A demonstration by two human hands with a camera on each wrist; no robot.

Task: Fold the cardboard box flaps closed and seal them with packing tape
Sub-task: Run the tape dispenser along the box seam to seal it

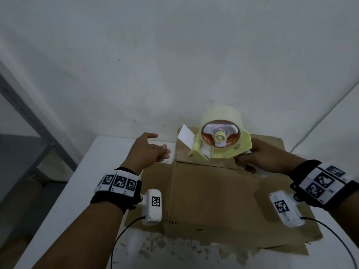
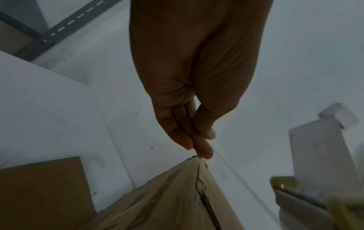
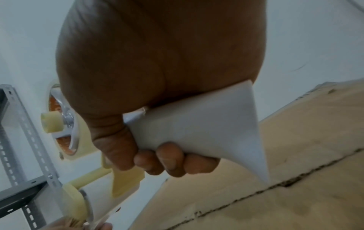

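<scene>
Left hand (image 2: 189, 77) above box corner (image 2: 195, 161)

No legible text — only coded wristband markers (image 1: 120, 181).

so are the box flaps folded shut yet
Shut: the top flaps of the cardboard box lie flat, edges meeting along a seam. No tape shows across it yet.

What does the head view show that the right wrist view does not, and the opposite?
Only the head view shows the left hand, open and holding nothing, beside the tape flap, plus both wristbands and the white table. Only the right wrist view shows the fingers curled round the white handle. Both show the right hand, the yellow dispenser and the box.
</scene>
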